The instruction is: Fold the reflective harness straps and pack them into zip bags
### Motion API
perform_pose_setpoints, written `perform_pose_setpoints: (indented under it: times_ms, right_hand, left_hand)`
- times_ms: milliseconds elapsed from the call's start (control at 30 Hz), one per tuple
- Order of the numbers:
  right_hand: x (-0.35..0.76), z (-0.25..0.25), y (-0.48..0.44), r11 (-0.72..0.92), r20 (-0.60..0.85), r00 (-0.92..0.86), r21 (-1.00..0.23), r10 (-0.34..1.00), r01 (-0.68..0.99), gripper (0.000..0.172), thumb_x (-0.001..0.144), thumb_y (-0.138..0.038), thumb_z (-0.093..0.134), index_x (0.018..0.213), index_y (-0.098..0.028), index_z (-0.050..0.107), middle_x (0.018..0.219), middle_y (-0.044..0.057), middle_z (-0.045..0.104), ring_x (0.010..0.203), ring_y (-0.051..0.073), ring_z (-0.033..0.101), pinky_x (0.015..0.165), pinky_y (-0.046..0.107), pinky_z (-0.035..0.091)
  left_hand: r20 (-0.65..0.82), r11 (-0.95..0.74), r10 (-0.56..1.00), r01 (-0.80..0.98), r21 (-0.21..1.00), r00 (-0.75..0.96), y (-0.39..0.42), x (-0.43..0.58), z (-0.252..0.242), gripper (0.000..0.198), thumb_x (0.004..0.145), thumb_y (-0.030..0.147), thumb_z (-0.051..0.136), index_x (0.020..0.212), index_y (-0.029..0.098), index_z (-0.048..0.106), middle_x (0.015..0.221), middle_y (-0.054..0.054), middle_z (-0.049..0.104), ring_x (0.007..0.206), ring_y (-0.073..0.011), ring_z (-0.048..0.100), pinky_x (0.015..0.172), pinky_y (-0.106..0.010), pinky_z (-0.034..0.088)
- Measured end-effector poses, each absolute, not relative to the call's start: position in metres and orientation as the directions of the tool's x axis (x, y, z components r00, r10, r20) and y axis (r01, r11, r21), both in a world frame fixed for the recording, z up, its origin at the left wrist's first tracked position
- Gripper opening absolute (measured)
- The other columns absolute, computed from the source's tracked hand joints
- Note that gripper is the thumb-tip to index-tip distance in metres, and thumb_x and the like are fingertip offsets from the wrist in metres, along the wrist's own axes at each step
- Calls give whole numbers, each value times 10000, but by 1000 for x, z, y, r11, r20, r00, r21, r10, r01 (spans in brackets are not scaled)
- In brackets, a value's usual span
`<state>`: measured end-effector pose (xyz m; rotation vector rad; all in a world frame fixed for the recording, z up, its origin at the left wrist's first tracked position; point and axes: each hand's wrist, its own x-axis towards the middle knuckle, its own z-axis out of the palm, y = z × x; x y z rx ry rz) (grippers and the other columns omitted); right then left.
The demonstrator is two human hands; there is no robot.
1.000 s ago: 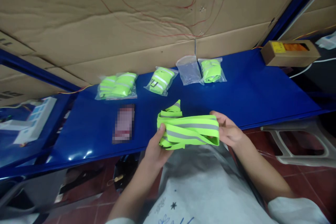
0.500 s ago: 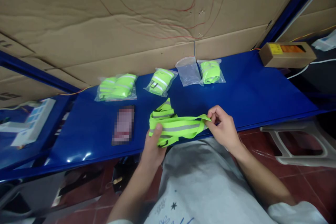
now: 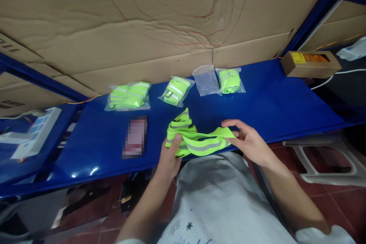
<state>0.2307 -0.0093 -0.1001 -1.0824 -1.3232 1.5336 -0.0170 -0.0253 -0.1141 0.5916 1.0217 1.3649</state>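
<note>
A neon-yellow reflective strap (image 3: 197, 141) with grey stripes lies bunched over the front edge of the blue shelf (image 3: 274, 103). My left hand (image 3: 170, 156) pinches its folded left end, thumb on top. My right hand (image 3: 247, 141) holds the strap's right end, fingers partly spread and the fabric lying over them. Behind the strap sit three clear bags packed with folded neon straps (image 3: 128, 95) (image 3: 175, 90) (image 3: 230, 81), and one flat, seemingly empty clear bag (image 3: 206, 80) between the last two.
A phone (image 3: 135, 136) lies left of the strap. A brown carton (image 3: 310, 63) with a yellow label sits at the shelf's far right. Cardboard boxes (image 3: 143, 19) form the back wall. A white plastic stool (image 3: 328, 160) stands right; a white device (image 3: 34, 131) sits far left.
The strap has been gathered shorter and more bunched toward the left. My right hand went from a flat hold to a pinch, then loosened, fingers spreading under the strap's right end.
</note>
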Motion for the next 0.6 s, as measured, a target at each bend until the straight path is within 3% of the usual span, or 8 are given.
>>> perform_pose_setpoints:
  times_ms: [133,233,300,467,533,600]
  right_hand:
    - [233,-107,-1,-289,-229,-433,-954,872,-77,338,799,-404,848,1033,-175,768,1008,68,781,883,172,721,834,288,563]
    - [232,-108,-2,-419,-227,-521,-862,823,-286,322,800,-441,847,944,-166,761,899,59,774,811,157,716,803,280,564]
    - [230,-108,-4,-468,-190,-553,-779,811,-418,313,787,-441,856,904,-179,731,827,37,748,739,144,702,757,273,565]
    - [221,-113,-4,-472,-170,-515,-698,840,-538,527,681,-583,885,1007,-221,684,900,50,745,823,213,730,755,331,587]
    - [217,-115,-4,-466,-151,-528,-704,836,-537,585,640,-548,920,1056,-223,668,950,57,749,865,225,736,782,344,597]
    - [213,-115,-4,-479,-136,-558,-697,819,-533,530,679,-437,927,1086,-225,661,953,43,746,846,189,736,793,308,594]
  left_hand:
    - [-261,152,953,-498,854,-155,-23,-22,-117,660,768,462,881,1324,175,671,1156,-130,782,1162,-328,726,1073,-428,561]
    - [-324,203,936,-537,819,-139,-22,-26,-121,650,752,454,893,1303,179,681,1174,-114,779,1169,-317,724,1085,-414,554]
    - [-373,278,927,-590,758,-41,-23,-26,-121,630,746,489,886,1269,192,700,1173,-105,781,1204,-331,705,1100,-438,547]
    - [-340,387,917,-660,644,207,-32,-16,-107,648,761,639,808,1242,214,721,1249,-115,751,1375,-403,570,1164,-539,479]
    - [-312,404,914,-668,625,261,-36,-12,-102,662,769,668,781,1242,210,720,1296,-118,728,1429,-410,510,1187,-549,449]
    - [-301,426,905,-668,610,302,-39,-10,-100,670,760,695,772,1218,209,727,1300,-118,725,1448,-411,486,1193,-552,437]
